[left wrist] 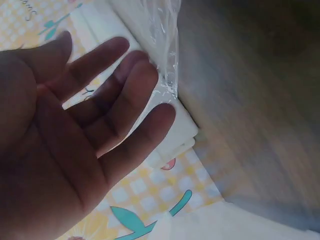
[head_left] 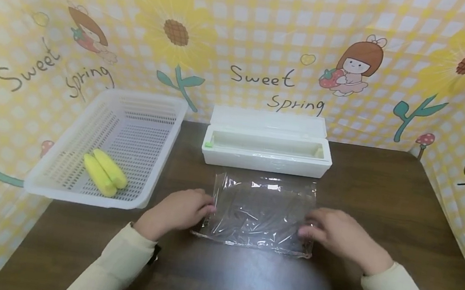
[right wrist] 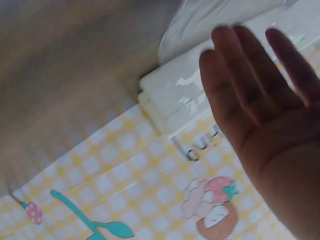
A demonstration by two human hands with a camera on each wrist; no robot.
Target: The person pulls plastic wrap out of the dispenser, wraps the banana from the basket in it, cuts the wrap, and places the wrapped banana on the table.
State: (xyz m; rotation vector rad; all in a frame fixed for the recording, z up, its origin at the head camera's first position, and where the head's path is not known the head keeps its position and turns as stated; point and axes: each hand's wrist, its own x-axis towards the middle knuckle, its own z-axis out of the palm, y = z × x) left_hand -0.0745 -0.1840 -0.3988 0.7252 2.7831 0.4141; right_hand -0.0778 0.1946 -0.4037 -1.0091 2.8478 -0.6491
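Observation:
A sheet of clear cling film [head_left: 260, 219] lies wrinkled on the table, stretching forward from a white cling film box [head_left: 265, 163] whose lid stands raised. At the sheet's left edge is my left hand [head_left: 180, 209], its fingers loosely bent; in the left wrist view the left palm [left wrist: 65, 150] shows nothing gripped. My right hand [head_left: 341, 237] is at the film's right edge, thumb and fingertips near it. Seen from the right wrist, that hand's fingers [right wrist: 250, 75] are nearly straight and hold nothing. Whether the fingertips touch the film I cannot tell.
To the left, a white perforated plastic basket [head_left: 165, 155] holds two long yellow vegetables [head_left: 99, 176], perhaps corn cobs. A small green piece [head_left: 209, 145] sits at the box's left end. Yellow checked cloth [head_left: 254, 45] hangs behind and beside the dark wooden table [head_left: 368, 182].

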